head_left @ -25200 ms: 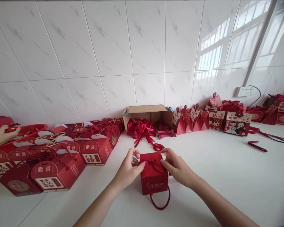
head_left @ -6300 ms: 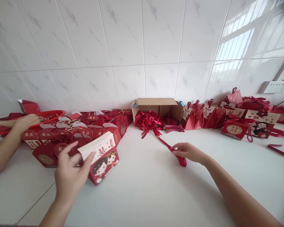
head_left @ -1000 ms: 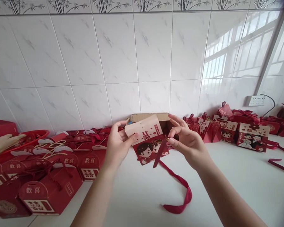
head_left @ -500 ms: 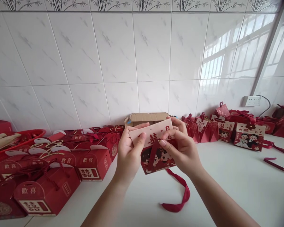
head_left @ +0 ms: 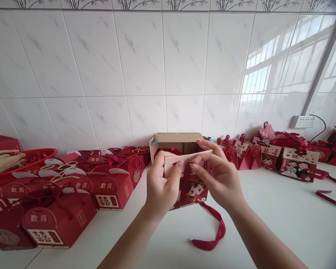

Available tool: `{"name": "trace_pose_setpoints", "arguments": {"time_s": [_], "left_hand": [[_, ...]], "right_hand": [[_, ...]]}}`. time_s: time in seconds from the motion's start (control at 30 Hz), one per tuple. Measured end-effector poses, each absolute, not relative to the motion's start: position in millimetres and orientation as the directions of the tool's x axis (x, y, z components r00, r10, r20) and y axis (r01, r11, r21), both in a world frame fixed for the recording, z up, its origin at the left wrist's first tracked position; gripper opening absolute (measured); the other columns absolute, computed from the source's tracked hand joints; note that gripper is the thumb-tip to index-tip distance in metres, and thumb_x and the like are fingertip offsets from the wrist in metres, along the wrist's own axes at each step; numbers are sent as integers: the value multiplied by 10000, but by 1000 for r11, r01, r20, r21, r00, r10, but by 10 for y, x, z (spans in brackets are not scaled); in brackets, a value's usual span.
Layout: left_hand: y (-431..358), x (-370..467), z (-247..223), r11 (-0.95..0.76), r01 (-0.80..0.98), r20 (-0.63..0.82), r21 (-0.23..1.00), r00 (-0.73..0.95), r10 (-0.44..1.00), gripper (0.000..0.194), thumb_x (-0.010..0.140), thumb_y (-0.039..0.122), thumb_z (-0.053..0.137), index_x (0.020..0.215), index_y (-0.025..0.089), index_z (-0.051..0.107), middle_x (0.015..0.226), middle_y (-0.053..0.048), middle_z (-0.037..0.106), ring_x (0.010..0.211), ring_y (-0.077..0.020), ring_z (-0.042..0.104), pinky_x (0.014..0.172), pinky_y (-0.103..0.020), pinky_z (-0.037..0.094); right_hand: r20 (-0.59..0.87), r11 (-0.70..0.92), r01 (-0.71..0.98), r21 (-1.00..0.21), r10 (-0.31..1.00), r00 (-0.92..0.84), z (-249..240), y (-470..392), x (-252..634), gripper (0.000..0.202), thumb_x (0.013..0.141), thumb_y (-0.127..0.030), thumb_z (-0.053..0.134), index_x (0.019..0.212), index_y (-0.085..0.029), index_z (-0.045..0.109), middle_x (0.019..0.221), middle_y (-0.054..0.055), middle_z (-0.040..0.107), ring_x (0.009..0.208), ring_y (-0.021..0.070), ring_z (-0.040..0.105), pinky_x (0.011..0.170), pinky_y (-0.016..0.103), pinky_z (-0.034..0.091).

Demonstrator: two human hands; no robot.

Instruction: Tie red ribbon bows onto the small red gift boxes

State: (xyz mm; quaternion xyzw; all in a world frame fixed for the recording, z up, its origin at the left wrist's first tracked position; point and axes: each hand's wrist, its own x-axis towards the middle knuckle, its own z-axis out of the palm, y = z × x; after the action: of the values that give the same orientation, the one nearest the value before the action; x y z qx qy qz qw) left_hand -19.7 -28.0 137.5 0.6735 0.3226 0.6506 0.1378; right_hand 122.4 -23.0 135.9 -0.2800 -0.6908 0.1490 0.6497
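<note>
A small red and cream gift box (head_left: pixel 196 191) with a cartoon figure is held up between both hands, over the white table. My left hand (head_left: pixel 164 179) grips its left side, thumb on the cream flap. My right hand (head_left: pixel 220 173) pinches at the top middle of the box, where a dark red ribbon (head_left: pixel 185 179) runs down its front; thumb and index finger press together there. What exactly they pinch is too small to tell. A loose red ribbon (head_left: pixel 220 228) curls on the table below the box.
Rows of red boxes (head_left: pixel 109 190) fill the left, near a red basket (head_left: pixel 49 154) with another person's hand (head_left: pixel 5 163) over it. Behind is an open cardboard box (head_left: pixel 179 137). Finished-looking gift bags (head_left: pixel 298 164) and a red strap (head_left: pixel 332 200) lie right.
The held box has tilted, its cream flap now seen more edge-on, and sits slightly lower. Both hands have shifted a little right and down. The other person's hand has moved over the basket.
</note>
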Motion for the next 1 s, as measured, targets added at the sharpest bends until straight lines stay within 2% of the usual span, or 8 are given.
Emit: {"name": "trace_pose_setpoints", "arguments": {"time_s": [0.23, 0.37, 0.47, 0.57, 0.63, 0.73, 0.83, 1.0], "left_hand": [[-289, -169, 1343, -798, 184, 812, 574, 2, 584, 41, 855, 220, 545, 872, 190, 522, 747, 3, 605, 669, -110, 577, 611, -204, 460], [-286, -157, 1321, -811, 135, 814, 569, 49, 579, 53, 872, 207, 511, 922, 199, 496, 819, -12, 608, 739, -123, 597, 655, -222, 476], [-276, -130, 1300, -779, 167, 769, 604, 136, 625, 294, 800, 227, 607, 1031, 209, 426, 984, -56, 572, 856, -169, 604, 713, -276, 502], [-252, -89, 1262, -717, 307, 729, 626, 96, 678, 598, 673, 257, 728, 1123, 223, 335, 1159, -110, 477, 1008, -236, 563, 797, -355, 499], [-228, -88, 1245, -669, 403, 719, 625, 38, 694, 638, 668, 268, 727, 1155, 228, 316, 1201, -126, 449, 1065, -260, 532, 815, -382, 488], [-189, -182, 1282, -616, 480, 695, 624, 18, 718, 524, 719, 272, 678, 1134, 218, 362, 1147, -111, 506, 1018, -237, 559, 778, -353, 488], [-171, -381, 1410, -551, 527, 603, 647, 88, 793, 192, 786, 322, 603, 897, 202, 501, 870, -40, 613, 769, -181, 612, 626, -276, 477], [-277, -695, 1687, -540, 542, 569, 644, 133, 811, 169, 800, 368, 584, 763, 205, 608, 717, -13, 636, 648, -162, 585, 537, -238, 432]], "right_hand": [[892, 872, 186, -453, 442, 100, 1321, -177, 1195, 98, 787, -160, 623, 842, -240, 612, 1155, 51, 549, 1184, 221, 480, 941, 381, 452], [847, 849, 49, -526, 519, 110, 1279, -126, 1198, 341, 779, -201, 637, 1076, -260, 479, 1088, 62, 579, 899, 185, 611, 711, 327, 544], [781, 780, 50, -623, 617, 99, 1278, -107, 1235, 237, 768, -260, 656, 960, -236, 518, 804, 19, 591, 580, 125, 550, 451, 241, 474], [787, 781, 116, -614, 596, 158, 1283, -86, 1252, 202, 737, -266, 682, 864, -231, 528, 717, -6, 551, 549, 115, 509, 424, 227, 445], [802, 782, 182, -597, 570, 181, 1277, -66, 1250, 199, 728, -265, 685, 848, -230, 530, 742, -3, 556, 577, 120, 520, 446, 229, 455], [812, 764, 277, -583, 553, 187, 1266, -29, 1261, 198, 726, -277, 678, 838, -225, 522, 759, -1, 560, 567, 113, 510, 436, 224, 438], [817, 747, 336, -574, 549, 176, 1270, -3, 1303, 204, 722, -278, 677, 835, -222, 517, 773, 3, 559, 581, 115, 510, 442, 223, 432], [825, 776, 299, -556, 559, 84, 1301, -22, 1363, 200, 727, -251, 666, 840, -222, 504, 776, 0, 543, 593, 112, 498, 444, 215, 417]]}}
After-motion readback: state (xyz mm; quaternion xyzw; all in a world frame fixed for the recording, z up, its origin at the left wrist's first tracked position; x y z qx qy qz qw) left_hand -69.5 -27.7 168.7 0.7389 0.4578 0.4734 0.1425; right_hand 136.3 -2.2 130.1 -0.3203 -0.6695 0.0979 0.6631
